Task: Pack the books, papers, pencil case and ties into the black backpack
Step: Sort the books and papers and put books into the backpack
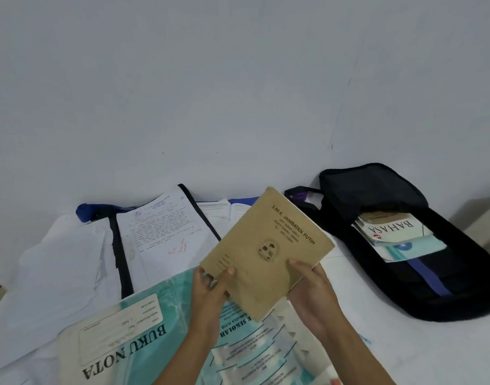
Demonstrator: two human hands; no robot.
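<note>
Lowest in the view, a teal notebook printed "BUKU NOTA" [121, 337] lies flat on the white table [405, 354], its title upside down to the camera. Beside it on the right is a second teal book [255, 351] with "SEKOLAH" on its cover, partly hidden by the forearms. Above these, both hands hold a brown exercise book [266, 251] marked "S.M.K. JAMBATAN PUTIH", lifted off the table and tilted with its far corner raised toward the wall [238, 79]. The left hand [210, 290] grips the book's near left corner, thumb laid on the cover and fingers tucked behind. The right hand [313, 293] grips the near right edge, thumb on top and fingers curled beneath. Behind the brown book a handwritten sheet [160, 232] lies between two dark strips; whether these are folder edges or something else cannot be told. Loose white papers [58, 268] spread to its left, and more printed pages [219, 212] show behind. A blue object [84, 211] sits at the back against the wall. The black backpack [371, 184] lies flat on the table at the right, well apart from the hands, its main compartment unzipped and its flap propped against the wall. Inside it, a white book reading "BAHASA" [391, 230] rests on a pale teal book [416, 247].
</note>
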